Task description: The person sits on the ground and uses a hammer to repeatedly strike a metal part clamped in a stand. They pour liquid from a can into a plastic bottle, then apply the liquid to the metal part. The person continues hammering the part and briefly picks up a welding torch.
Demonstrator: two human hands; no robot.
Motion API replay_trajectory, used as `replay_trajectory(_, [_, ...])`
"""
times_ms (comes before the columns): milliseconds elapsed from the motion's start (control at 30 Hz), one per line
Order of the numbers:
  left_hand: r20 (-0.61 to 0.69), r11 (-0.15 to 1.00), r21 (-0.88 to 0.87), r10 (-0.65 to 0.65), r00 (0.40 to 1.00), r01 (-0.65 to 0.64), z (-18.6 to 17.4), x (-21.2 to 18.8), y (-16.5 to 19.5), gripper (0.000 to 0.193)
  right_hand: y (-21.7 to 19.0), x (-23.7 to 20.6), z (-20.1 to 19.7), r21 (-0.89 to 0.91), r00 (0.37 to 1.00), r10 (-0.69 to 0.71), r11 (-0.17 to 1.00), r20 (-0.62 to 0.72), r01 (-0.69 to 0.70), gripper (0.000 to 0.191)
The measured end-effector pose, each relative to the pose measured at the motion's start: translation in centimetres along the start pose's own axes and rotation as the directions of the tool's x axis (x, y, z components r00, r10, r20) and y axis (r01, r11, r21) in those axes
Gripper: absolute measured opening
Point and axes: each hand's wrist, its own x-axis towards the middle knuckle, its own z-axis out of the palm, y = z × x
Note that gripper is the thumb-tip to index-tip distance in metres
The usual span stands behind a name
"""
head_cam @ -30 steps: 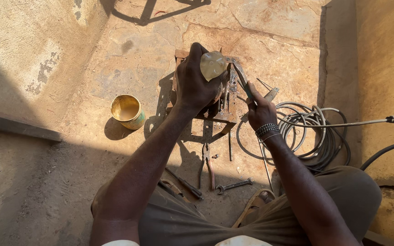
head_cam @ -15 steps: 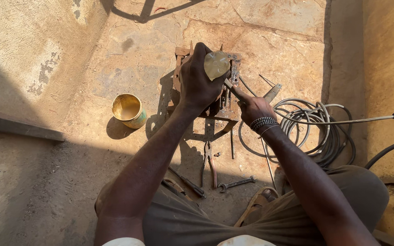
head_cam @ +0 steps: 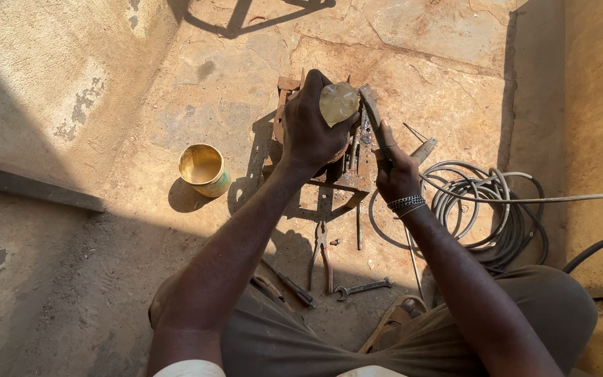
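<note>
Sunlit stone floor (head_cam: 455,42) fills the frame. Our left hand (head_cam: 312,132) is clamped on a pale lump (head_cam: 338,102) at upper centre. Our right hand (head_cam: 396,167) is clamped on a metal file (head_cam: 373,115).

Open floor far & left of rusty metal frame (head_cam: 329,178). Blocked: tin can (head_cam: 204,169) left, coiled cable (head_cam: 486,206) right, pliers (head_cam: 321,255) & wrench (head_cam: 363,287) near.

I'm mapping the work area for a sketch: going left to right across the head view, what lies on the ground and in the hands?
Yellow tin can → left hand → pliers → right hand → coiled cable.
</note>
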Motion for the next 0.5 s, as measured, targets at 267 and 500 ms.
replay_trajectory(267, [-0.007,1.0,0.007,0.026,1.0,-0.026,0.3,-0.4,0.2,0.049,0.9,-1.2,0.9,-0.008,0.999,0.048,0.999,0.006,-0.048,0.06])
replay_trajectory(500, [-0.002,0.998,-0.031,0.048,0.999,-0.048,0.0,-0.6,0.4,0.053,4.8,-1.7,1.1,0.001,0.993,0.048,0.999,0.109,-0.048,0.06])
